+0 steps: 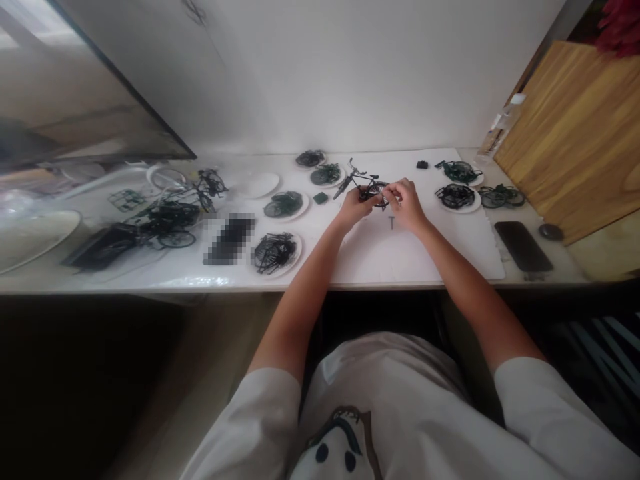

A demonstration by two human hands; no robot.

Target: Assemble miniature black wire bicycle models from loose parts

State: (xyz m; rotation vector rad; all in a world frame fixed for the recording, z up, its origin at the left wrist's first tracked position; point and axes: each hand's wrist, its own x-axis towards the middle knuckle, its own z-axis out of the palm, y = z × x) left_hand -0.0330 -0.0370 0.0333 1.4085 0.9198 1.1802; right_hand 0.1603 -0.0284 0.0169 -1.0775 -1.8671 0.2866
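Note:
A small black model bicycle [371, 177] is between my two hands, its handlebar up and to the left. My left hand [356, 207] is closed on the lower part of the bicycle near a wheel. My right hand [406, 203] pinches at the bicycle's right end, around the rear wheel; whether a small part is between its fingertips is too small to tell. Just below the hands, a small grey T-shaped piece [392, 223] lies on the white board [400, 257].
Plates with dark bicycle parts stand left [299, 248] and right [477, 200] of my hands. Model bicycles [173, 217] crowd the left side, near a bare plate [263, 185]. At the right are a phone [523, 247], a round black object [551, 231] and a bottle [500, 130].

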